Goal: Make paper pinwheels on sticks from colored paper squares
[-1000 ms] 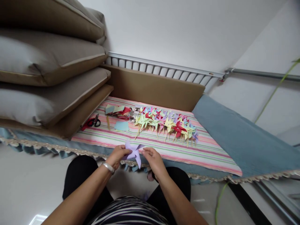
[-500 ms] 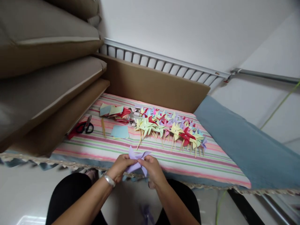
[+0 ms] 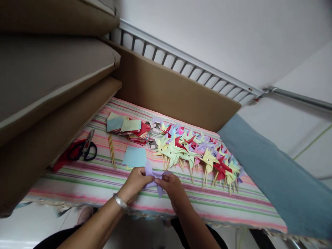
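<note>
Already done: finished pinwheels (image 3: 197,155), centre right.
In hand: purple pinwheel (image 3: 153,175), no stick visible.
Grip: left hand (image 3: 135,181) and right hand (image 3: 172,185) pinch it.
Remaining: paper squares (image 3: 127,126), wooden sticks (image 3: 112,154).

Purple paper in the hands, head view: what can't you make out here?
Purple paper: head view, its middle is covered by the left hand and right hand.
Pinwheels: head view, back rows overlap, too small to count.
Scissors: head view, blurred; blades unclear.
</note>
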`<action>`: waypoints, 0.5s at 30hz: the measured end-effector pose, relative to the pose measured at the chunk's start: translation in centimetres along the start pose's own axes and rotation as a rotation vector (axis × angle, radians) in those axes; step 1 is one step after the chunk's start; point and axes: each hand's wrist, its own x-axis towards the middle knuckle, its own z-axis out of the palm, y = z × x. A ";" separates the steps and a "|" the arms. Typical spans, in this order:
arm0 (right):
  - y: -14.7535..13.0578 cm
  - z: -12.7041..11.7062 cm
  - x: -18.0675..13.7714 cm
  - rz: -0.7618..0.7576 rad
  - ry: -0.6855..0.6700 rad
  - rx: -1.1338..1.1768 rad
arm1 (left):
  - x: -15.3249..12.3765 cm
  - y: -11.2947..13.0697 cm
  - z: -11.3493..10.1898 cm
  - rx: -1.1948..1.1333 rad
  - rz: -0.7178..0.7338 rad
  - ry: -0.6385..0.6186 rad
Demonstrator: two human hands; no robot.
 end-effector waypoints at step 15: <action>-6.5 2.1 12.8 -0.178 0.137 -1.569 | 0.6 5.8 -9.6 -0.128 0.069 0.430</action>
